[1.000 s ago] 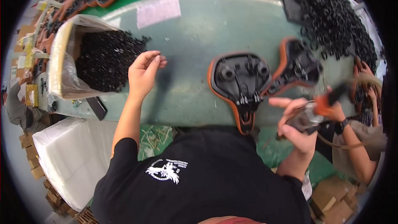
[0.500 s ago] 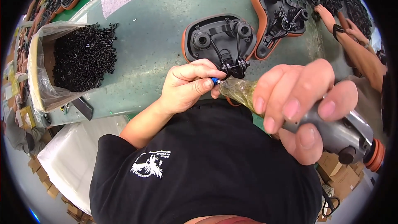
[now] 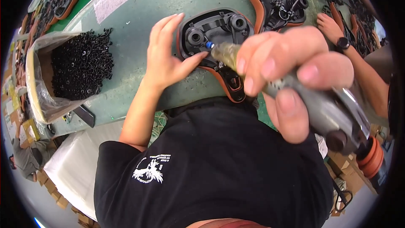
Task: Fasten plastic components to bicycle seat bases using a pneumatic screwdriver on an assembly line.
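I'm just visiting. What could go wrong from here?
The thumb of the left grip appears close to the blue tip of the power tool in the right grip; a slip might nick it. The tip could also skid and mark the bike saddle. Loose black screws lie at the open side of the box; a bump might scatter them.

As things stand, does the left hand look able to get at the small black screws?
Probably yes: the left hand is open beside the nearer saddle, seemingly holding nothing, and no object shows between it and the small black screws.
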Demonstrator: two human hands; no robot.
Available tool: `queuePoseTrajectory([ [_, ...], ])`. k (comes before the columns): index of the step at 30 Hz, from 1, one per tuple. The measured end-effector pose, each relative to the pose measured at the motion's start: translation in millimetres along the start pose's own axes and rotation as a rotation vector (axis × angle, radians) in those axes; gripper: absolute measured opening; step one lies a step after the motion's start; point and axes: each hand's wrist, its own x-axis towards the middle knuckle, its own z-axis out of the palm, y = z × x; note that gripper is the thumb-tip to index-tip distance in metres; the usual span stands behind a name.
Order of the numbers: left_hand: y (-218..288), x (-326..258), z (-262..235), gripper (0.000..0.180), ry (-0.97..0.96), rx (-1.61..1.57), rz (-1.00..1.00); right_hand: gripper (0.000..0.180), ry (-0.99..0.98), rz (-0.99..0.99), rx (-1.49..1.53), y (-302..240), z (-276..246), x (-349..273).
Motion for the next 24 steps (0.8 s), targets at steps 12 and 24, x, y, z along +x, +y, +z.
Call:
queuePoseTrajectory([
  [12, -10.0, -10.6, 25.2, 0.052, 0.163, -0.137, -0.177, 0.033, 0.048, 0.115, -0.072, 40.0, 37.3, 13.6],
  [24, -33.6, -27.0, 43.8, 0.044, 0.226, -0.53, -0.18, 0.039, -0.001, 0.018, -0.196, 69.1, 57.4, -1.5],
])
